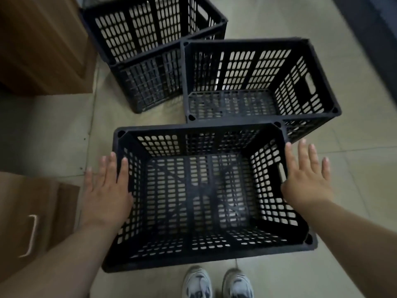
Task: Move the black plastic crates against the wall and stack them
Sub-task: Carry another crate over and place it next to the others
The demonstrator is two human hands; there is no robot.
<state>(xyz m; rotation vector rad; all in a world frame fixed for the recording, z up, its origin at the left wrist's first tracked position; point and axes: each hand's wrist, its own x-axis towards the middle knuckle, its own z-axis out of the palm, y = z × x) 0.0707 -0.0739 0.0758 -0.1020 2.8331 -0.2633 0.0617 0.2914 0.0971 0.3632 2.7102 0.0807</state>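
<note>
Three black perforated plastic crates stand on the tiled floor. The nearest crate (199, 257) is right in front of my feet, empty and upright. My left hand (107, 190) hovers flat with straight fingers over its left rim, the index finger overlapping the rim. Over the crate's right rim my right hand (305, 179) is spread the same way. Neither hand grips anything. A second crate (300, 67) sits just behind it to the right, and a third crate (150, 29) stands at the back left, tilted.
A brown wooden cabinet (43, 46) stands at the back left beside the third crate. A brown paper bag (32, 214) with a white handle lies at the near left. Something dark (376, 39) runs along the right edge. My white sneakers (217, 282) are below the nearest crate.
</note>
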